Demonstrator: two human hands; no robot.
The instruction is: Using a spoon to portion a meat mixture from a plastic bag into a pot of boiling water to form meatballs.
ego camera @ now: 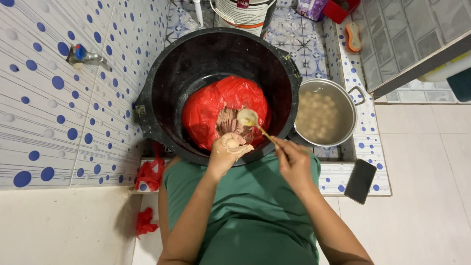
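One black tub (162,88), holding one red plastic bag (206,113) of ground meat paste (228,122). One steel pot (351,105) beside it, many pale meatballs (319,115) in water. Left hand (226,151) grip clamped on paste, one ball (231,143) emerging. Right hand (293,159) grip pinched on one spoon (249,118) over the bag.
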